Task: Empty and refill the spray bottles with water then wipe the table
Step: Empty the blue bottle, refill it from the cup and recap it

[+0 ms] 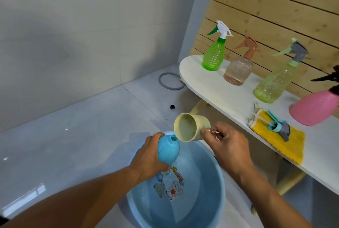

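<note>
The blue bottle, cap off, is sitting low-center in the frame over the blue basin, with the left hand wrapping its fingers round the body and tilting the neck toward the cream cup. The right hand is curling round the cup's handle and tipping its lip right at the opening, so I'd be pouring slow and thin, keeping both over the basin to catch drips.

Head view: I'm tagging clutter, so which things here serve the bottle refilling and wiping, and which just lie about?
In use: blue bottle in left hand, cream cup in right hand, blue basin, blue-grey spray head, yellow cloth.
Lying about: grey ring, black cube on floor.
</note>
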The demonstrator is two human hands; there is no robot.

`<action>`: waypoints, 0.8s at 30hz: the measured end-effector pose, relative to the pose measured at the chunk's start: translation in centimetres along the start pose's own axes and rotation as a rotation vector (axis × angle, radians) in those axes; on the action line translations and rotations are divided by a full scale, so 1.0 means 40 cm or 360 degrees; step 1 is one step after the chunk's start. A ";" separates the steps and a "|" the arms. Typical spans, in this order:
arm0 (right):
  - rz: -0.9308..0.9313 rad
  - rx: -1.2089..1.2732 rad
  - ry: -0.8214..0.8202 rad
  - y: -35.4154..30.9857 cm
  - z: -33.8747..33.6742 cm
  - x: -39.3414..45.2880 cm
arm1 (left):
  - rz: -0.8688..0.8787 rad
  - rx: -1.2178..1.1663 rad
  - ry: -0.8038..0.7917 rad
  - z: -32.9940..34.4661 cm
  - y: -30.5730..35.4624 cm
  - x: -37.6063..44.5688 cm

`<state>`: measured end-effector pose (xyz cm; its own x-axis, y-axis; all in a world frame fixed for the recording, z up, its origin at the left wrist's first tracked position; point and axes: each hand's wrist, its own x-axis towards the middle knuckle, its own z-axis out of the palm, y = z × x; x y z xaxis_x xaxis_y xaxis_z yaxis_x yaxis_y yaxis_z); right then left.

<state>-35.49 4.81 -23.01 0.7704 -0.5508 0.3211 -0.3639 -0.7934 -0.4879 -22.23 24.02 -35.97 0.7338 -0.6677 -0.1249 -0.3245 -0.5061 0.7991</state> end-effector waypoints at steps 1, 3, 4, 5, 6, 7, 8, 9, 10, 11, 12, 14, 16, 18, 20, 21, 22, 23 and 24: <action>-0.0015 -0.0039 0.0011 -0.003 -0.002 0.000 | 0.0004 -0.0006 0.0001 0.001 0.000 0.001; -0.0043 -0.0104 0.0027 -0.009 -0.007 0.000 | 0.0008 -0.0015 0.0002 0.003 0.000 0.002; -0.0052 -0.0121 0.0032 -0.012 -0.009 -0.001 | 0.0012 -0.0018 0.0002 0.004 0.000 0.002; -0.0061 -0.0129 0.0035 -0.015 -0.012 -0.001 | 0.0016 -0.0020 0.0000 0.005 0.000 0.003; -0.0072 -0.0135 0.0036 -0.017 -0.014 -0.001 | 0.0019 -0.0019 -0.0001 0.007 0.000 0.003; -0.0086 -0.0141 0.0035 -0.019 -0.015 0.000 | 0.0022 -0.0017 -0.0002 0.007 0.000 0.003; -0.0098 -0.0151 0.0033 -0.020 -0.017 -0.001 | 0.0025 -0.0016 -0.0002 0.009 0.000 0.003; -0.0109 -0.0161 0.0034 -0.022 -0.018 -0.001 | 0.0027 -0.0017 -0.0001 0.009 -0.001 0.003; -0.0119 -0.0169 0.0036 -0.025 -0.019 -0.001 | 0.0027 -0.0021 0.0000 0.009 -0.001 0.004; -0.0129 -0.0177 0.0039 -0.027 -0.020 -0.001 | 0.0025 -0.0026 0.0001 0.009 -0.002 0.004; -0.0138 -0.0184 0.0044 -0.029 -0.020 -0.001 | 0.0023 -0.0030 0.0001 0.009 -0.001 0.004; -0.0146 -0.0204 0.0051 -0.030 -0.021 0.000 | 0.0018 -0.0029 -0.0003 0.009 0.000 0.005; -0.0157 -0.0233 0.0061 -0.030 -0.023 -0.001 | 0.0019 -0.0026 -0.0002 0.009 0.001 0.006; -0.0173 -0.0245 0.0075 -0.033 -0.026 -0.001 | 0.0025 -0.0027 0.0007 0.009 0.002 0.006; -0.0183 -0.0244 0.0089 -0.039 -0.030 -0.001 | 0.0025 -0.0025 0.0013 0.010 0.000 0.008; -0.0190 -0.0248 0.0096 -0.042 -0.032 0.000 | 0.0025 -0.0027 0.0016 0.010 0.000 0.008; -0.0198 -0.0254 0.0101 -0.044 -0.034 -0.001 | 0.0028 -0.0030 0.0019 0.010 0.000 0.008; -0.0206 -0.0259 0.0105 -0.045 -0.036 -0.001 | 0.0032 -0.0031 0.0022 0.010 0.000 0.009; -0.0212 -0.0262 0.0107 -0.047 -0.038 -0.001 | 0.0034 -0.0031 0.0025 0.011 0.000 0.009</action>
<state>-35.63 5.92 -20.88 0.7825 -0.4502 0.4301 -0.3461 -0.8888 -0.3005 -22.22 23.54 -36.28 0.7362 -0.6695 -0.0986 -0.3284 -0.4809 0.8129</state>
